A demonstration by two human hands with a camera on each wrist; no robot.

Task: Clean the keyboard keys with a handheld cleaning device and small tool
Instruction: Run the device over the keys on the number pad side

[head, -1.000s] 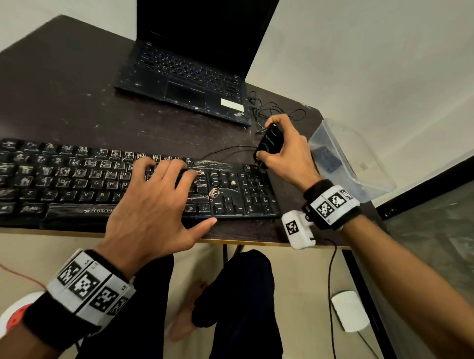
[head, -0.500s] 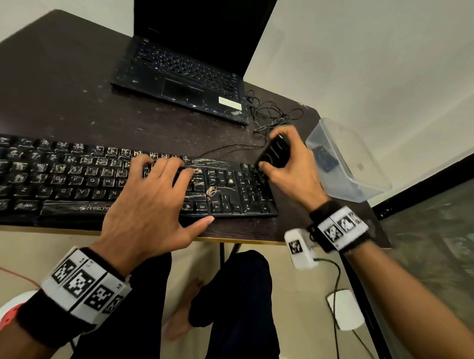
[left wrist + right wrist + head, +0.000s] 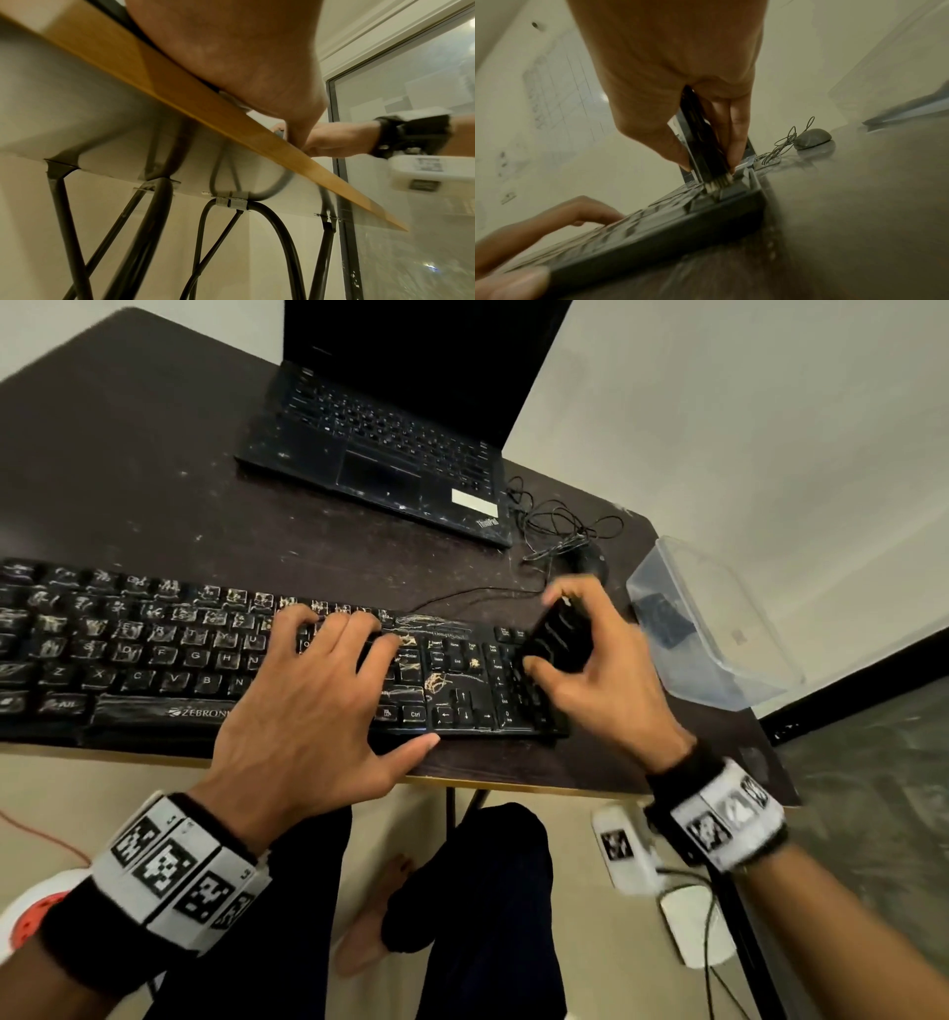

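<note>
Brushing is the step in hand: the right hand [image 3: 606, 680] pinches a black handheld cleaning device [image 3: 557, 636] between thumb and fingers and holds it upright, its pale bristles [image 3: 718, 183] down on the far right corner of the keyboard [image 3: 154, 654], over the number pad. The left hand [image 3: 308, 711] lies open and flat on the keys right of the middle, fingers spread, pinning the board to the tabletop [image 3: 154, 495].

To do it well, I would keep that left palm pressing so the board cannot slide, and hold the device steep so the bristle tips reach into the gaps between keys. Short strokes along 1 row at a time, drawn toward the near edge, should lift the pale grime. Light pressure is best, since hard scrubbing could splay the bristles or pop a keycap.
</note>
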